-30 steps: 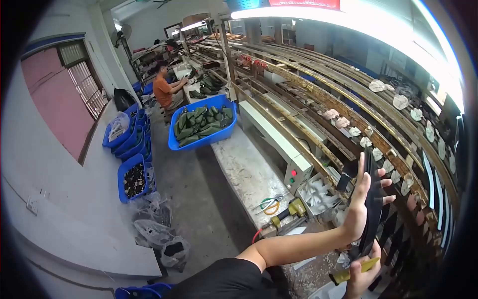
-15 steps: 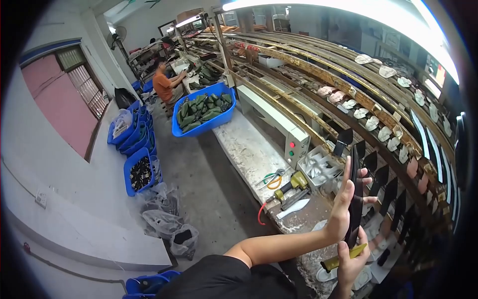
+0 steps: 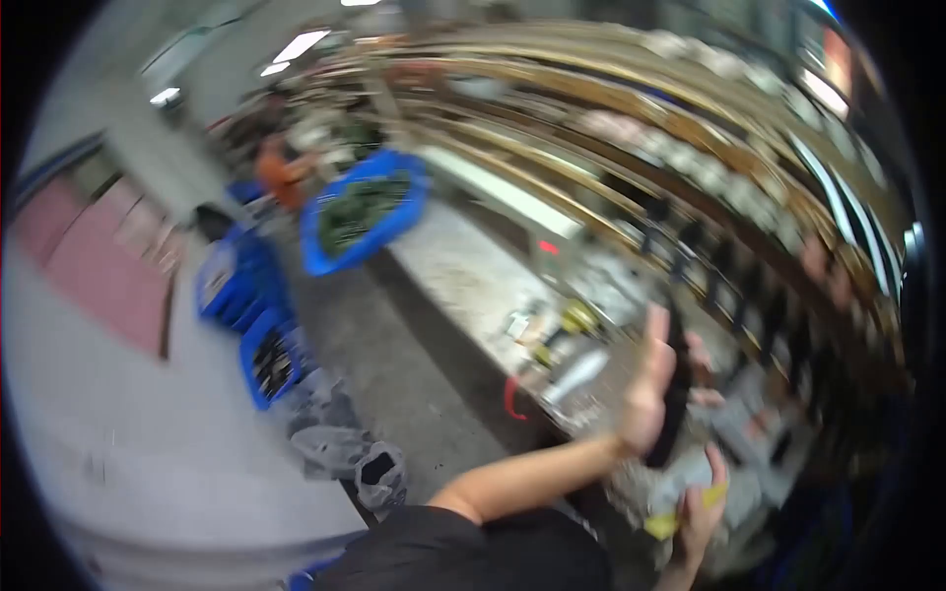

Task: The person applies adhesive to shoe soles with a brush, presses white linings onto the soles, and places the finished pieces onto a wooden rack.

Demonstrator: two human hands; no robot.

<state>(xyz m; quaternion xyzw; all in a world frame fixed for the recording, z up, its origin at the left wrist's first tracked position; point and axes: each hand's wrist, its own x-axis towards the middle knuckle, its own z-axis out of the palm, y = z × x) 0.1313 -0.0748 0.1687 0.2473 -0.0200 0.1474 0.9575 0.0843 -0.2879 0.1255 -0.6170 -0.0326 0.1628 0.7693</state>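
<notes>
A long, narrow black piece (image 3: 674, 419), blurred by motion, stands nearly upright in my left hand (image 3: 642, 404). My left palm lies along its near side, and fingertips show past its far side. Below it, my right hand (image 3: 698, 520) is closed on a slim yellow tool (image 3: 664, 525), whose exact kind I cannot make out. The right forefinger points up, apart from the black piece. On the bench near my left hand lie a white, flat, elongated piece (image 3: 575, 374) and a yellow-green power tool (image 3: 577, 317) with a red hose.
A blue basket (image 3: 415, 192) of dark green pieces sits on the bench (image 3: 453, 266). Long racks with rows of pale and dark pieces run along the right. Blue crates (image 3: 258, 389) and plastic bags (image 3: 325, 443) line the floor at left. A person in orange (image 3: 281, 175) is farther back.
The view has shifted and blurred. My right hand has come down away from the black piece, its forefinger now raised, still with the yellow tool. My left hand keeps hold of the black piece.
</notes>
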